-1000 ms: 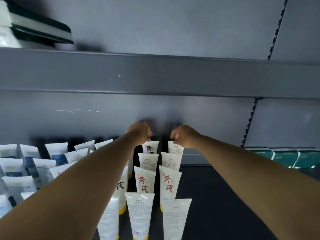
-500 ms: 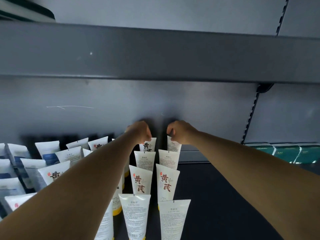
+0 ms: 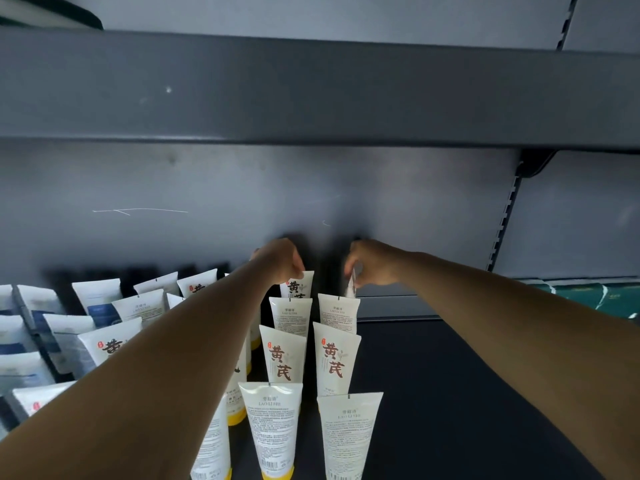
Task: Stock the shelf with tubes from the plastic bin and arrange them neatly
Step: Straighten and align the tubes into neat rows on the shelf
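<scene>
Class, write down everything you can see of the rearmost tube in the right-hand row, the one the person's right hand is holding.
The white plastic tube at the back of the right-hand row is mostly hidden: only a narrow, blurred sliver of its flat crimped top end shows, turned nearly edge-on and tilted. A small red mark sits near its top; no other print can be read. The right hand pinches its upper end close to the grey back panel. Its lower part disappears behind the next white tube in the row, and its cap is out of sight.
</scene>
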Demonstrator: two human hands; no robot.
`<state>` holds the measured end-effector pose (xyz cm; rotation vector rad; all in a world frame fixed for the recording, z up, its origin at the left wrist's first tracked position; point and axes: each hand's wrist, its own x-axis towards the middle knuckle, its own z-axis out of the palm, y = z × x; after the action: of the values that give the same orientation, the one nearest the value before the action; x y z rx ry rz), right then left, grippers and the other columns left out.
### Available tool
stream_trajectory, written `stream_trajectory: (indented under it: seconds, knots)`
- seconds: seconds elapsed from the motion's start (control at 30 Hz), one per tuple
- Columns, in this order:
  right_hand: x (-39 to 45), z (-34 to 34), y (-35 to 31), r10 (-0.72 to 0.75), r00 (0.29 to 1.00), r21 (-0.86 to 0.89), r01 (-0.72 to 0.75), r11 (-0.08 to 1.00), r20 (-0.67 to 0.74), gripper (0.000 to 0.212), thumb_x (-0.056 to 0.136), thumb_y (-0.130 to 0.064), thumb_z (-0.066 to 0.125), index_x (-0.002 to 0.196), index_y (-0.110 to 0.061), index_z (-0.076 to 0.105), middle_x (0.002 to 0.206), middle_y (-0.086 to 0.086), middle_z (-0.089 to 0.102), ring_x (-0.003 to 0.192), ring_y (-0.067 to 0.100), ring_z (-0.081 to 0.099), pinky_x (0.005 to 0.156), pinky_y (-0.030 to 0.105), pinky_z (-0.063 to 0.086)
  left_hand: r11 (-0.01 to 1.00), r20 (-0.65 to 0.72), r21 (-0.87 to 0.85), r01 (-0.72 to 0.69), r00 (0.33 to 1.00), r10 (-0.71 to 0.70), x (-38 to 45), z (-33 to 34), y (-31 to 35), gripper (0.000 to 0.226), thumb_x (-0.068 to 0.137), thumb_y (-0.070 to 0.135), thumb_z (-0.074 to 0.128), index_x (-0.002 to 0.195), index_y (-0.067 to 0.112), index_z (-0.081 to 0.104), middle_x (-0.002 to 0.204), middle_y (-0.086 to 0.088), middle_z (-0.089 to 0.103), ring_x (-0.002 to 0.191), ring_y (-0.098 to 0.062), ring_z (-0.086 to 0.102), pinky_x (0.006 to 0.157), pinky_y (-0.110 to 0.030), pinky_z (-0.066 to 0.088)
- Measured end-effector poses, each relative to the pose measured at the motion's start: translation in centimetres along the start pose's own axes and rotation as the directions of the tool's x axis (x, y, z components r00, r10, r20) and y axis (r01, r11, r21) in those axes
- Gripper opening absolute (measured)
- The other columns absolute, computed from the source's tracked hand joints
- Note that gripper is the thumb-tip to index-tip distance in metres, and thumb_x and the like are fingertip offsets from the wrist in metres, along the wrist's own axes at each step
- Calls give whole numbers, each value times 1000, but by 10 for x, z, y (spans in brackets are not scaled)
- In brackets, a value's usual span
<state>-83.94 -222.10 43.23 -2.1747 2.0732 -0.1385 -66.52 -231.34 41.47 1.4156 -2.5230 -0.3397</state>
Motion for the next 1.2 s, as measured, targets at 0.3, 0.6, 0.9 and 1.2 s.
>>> stream_trajectory:
  seconds: [0.3,0.6,0.9,1.2]
  knots:
    - [3,-2,2,-16,1000,-12,16,1000,-8,19,86,-7,63,103,-5,72,106,8,71,99,20,63,76,22,40,993,44,100,-56,998,52,-1,-4,4,27,79,14,71,105,16,72,105,-5,72,100,-22,65,95,-34,48]
    - [-10,0,12,41,996,-49,-45,998,-80,17,88,-11,62,100,-8,73,102,4,72,88,18,62,73,23,37,991,11,94,-94,996,93,-5,-1,13,22,77,12,72,99,16,74,98,-6,73,94,-21,66,86,-29,50]
    - [-33,-8,39,166,980,-89,-176,980,-106,19,87,-14,62,103,-13,73,108,4,70,100,22,64,78,26,44,983,48,-9,-183,982,183,-6,6,50,22,80,4,66,101,8,72,101,-10,72,95,-22,67,76,-23,46]
    - [-39,-4,46,194,977,-61,-200,978,-92,22,89,-13,60,109,-11,71,111,7,69,103,22,63,81,25,42,982,72,-3,-191,979,191,-4,20,71,24,83,6,65,106,8,70,106,-11,70,100,-23,65,86,-28,49]
